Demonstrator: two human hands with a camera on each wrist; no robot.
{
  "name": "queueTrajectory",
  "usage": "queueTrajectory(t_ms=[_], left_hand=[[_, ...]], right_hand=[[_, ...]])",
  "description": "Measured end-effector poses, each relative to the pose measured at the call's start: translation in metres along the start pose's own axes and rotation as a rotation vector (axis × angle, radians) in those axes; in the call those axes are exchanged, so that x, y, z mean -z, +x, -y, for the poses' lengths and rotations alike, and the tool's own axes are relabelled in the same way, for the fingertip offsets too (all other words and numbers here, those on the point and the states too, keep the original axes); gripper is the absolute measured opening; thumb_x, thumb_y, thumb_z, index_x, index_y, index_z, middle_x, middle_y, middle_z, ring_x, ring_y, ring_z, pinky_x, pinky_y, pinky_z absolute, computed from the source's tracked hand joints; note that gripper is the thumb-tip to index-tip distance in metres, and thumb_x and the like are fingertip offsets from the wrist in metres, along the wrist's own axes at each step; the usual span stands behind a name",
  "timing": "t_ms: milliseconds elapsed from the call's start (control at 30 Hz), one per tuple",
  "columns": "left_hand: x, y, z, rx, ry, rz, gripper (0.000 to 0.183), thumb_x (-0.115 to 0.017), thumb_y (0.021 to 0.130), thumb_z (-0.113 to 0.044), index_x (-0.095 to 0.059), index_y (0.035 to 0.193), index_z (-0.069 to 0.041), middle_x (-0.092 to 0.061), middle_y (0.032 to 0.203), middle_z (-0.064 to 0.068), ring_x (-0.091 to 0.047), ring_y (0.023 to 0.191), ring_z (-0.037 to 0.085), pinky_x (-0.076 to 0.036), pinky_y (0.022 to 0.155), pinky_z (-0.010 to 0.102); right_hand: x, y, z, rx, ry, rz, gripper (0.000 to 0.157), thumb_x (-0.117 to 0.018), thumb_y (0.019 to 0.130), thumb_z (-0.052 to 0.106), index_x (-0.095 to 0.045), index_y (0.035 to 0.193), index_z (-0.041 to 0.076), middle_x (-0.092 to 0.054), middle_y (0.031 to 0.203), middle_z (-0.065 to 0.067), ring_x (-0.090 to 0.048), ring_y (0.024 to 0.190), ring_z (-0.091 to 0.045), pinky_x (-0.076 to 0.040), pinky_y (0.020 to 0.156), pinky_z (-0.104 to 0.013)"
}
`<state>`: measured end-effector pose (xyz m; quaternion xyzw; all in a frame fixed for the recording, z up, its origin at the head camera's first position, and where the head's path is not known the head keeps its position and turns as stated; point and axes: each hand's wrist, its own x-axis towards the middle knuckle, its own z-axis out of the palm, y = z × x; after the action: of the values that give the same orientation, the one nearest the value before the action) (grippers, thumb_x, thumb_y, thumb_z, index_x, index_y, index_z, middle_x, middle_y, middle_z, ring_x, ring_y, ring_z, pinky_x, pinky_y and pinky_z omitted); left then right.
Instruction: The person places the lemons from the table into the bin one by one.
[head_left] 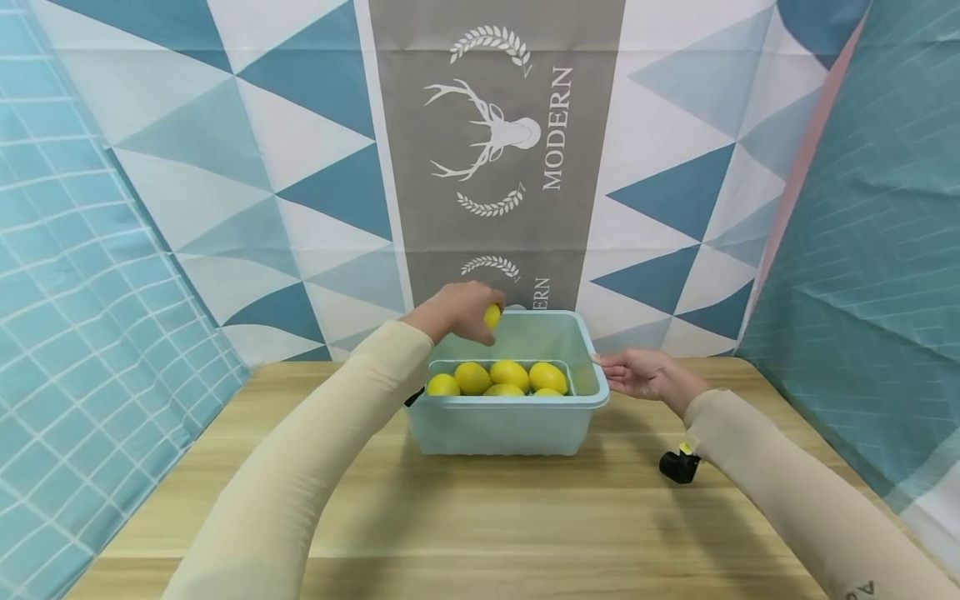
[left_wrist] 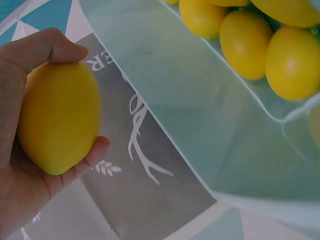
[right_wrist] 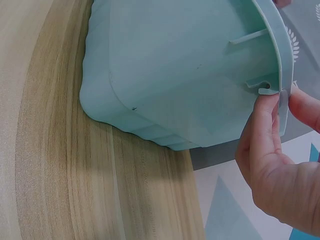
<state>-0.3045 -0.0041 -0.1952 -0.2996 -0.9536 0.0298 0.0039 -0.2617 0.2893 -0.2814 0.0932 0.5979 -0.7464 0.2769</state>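
My left hand (head_left: 467, 310) grips a yellow lemon (left_wrist: 61, 117) above the left part of a pale green plastic bin (head_left: 502, 427). Thumb and fingers wrap the fruit in the left wrist view, and it touches nothing else there. Inside the bin lie several more lemons (head_left: 509, 374), gathered on its floor. At the bin's right side, my right hand (head_left: 637, 372) pinches the rim (right_wrist: 284, 60), thumb on one side and fingers curled underneath. The bin stands upright on the wooden table.
The wooden table (head_left: 480, 517) reaches back to a patterned cloth (head_left: 315, 167) hanging behind the bin. Teal cloths hang at the left (head_left: 82, 317) and right (head_left: 862, 292). A small black device (head_left: 678, 467) is at the right wrist.
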Motion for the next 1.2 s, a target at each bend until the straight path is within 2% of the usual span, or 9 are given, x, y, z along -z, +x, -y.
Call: queueTrajectory(t_ms=[133,333,533,667,833,900,1033,1133,1200], left_hand=[[-0.006,0.008,-0.006,-0.006,-0.052,0.014,0.049,-0.075,0.077,-0.027,-0.061,0.123,-0.016,-0.062,0.112,0.002,-0.054,0.097,0.02,-0.052,0.079,0.033],[-0.014,0.02,-0.015,-0.08,-0.088,0.037,0.046,-0.076,0.077,-0.02,-0.062,0.12,-0.013,-0.061,0.111,0.004,-0.053,0.098,0.021,-0.053,0.082,0.032],[-0.022,0.031,-0.022,-0.131,-0.091,0.099,0.041,-0.078,0.078,-0.021,-0.062,0.116,-0.017,-0.06,0.109,0.002,-0.053,0.097,0.019,-0.053,0.084,0.03],[-0.023,0.039,-0.03,-0.161,-0.084,0.128,0.042,-0.079,0.077,-0.022,-0.063,0.116,-0.018,-0.061,0.111,0.002,-0.054,0.099,0.019,-0.053,0.087,0.031],[-0.023,0.049,-0.039,-0.189,-0.075,0.169,0.041,-0.078,0.078,-0.015,-0.064,0.117,-0.015,-0.062,0.113,0.002,-0.053,0.1,0.019,-0.053,0.087,0.03],[-0.025,0.052,-0.041,-0.188,-0.077,0.186,0.041,-0.076,0.077,-0.012,-0.064,0.116,-0.016,-0.062,0.112,0.002,-0.054,0.099,0.018,-0.053,0.085,0.03],[-0.028,0.056,-0.045,-0.183,-0.045,0.224,0.041,-0.077,0.076,-0.015,-0.064,0.115,-0.019,-0.062,0.11,-0.001,-0.054,0.096,0.018,-0.052,0.081,0.031],[-0.029,0.057,-0.049,-0.183,-0.009,0.25,0.044,-0.078,0.076,-0.021,-0.064,0.118,-0.022,-0.063,0.109,-0.003,-0.055,0.094,0.017,-0.052,0.079,0.032],[-0.028,0.058,-0.051,-0.191,-0.013,0.26,0.047,-0.078,0.076,-0.023,-0.063,0.12,-0.022,-0.063,0.111,-0.003,-0.055,0.095,0.017,-0.052,0.08,0.033]], right_hand=[[-0.001,0.002,-0.002,0.005,0.019,-0.026,0.011,-0.06,0.094,0.009,-0.071,0.091,0.008,-0.072,0.082,-0.003,-0.07,0.078,-0.011,-0.059,0.083,-0.025],[-0.003,0.008,-0.005,0.004,0.033,-0.04,0.013,-0.06,0.094,0.009,-0.064,0.105,0.007,-0.072,0.081,-0.003,-0.069,0.076,-0.01,-0.059,0.084,-0.024],[-0.003,0.011,-0.004,0.005,0.032,-0.027,0.012,-0.059,0.095,0.009,-0.063,0.105,0.007,-0.073,0.079,-0.003,-0.07,0.075,-0.01,-0.061,0.074,-0.023],[0.001,0.01,-0.002,0.01,0.031,-0.021,0.015,-0.058,0.095,0.01,-0.062,0.11,0.007,-0.073,0.077,-0.002,-0.07,0.074,-0.009,-0.061,0.073,-0.023],[0.004,0.01,0.0,0.016,0.028,-0.004,0.012,-0.058,0.095,0.01,-0.065,0.105,0.008,-0.074,0.078,-0.002,-0.071,0.073,-0.009,-0.06,0.073,-0.022],[0.005,0.012,0.0,0.017,0.024,0.003,0.016,-0.057,0.095,0.009,-0.064,0.11,0.008,-0.074,0.077,-0.002,-0.071,0.073,-0.009,-0.06,0.073,-0.022],[0.004,0.013,-0.002,0.02,0.022,0.011,0.037,-0.056,0.096,0.008,-0.051,0.132,0.005,-0.074,0.076,-0.002,-0.071,0.072,-0.009,-0.061,0.072,-0.022],[0.004,0.013,-0.002,0.018,0.021,0.017,0.029,-0.056,0.096,0.008,-0.058,0.124,0.006,-0.074,0.076,-0.002,-0.07,0.072,-0.008,-0.061,0.072,-0.022],[0.005,0.012,0.0,0.016,0.018,0.018,0.015,-0.055,0.097,0.008,-0.066,0.106,0.008,-0.073,0.075,-0.001,-0.07,0.071,-0.008,-0.06,0.071,-0.021]])
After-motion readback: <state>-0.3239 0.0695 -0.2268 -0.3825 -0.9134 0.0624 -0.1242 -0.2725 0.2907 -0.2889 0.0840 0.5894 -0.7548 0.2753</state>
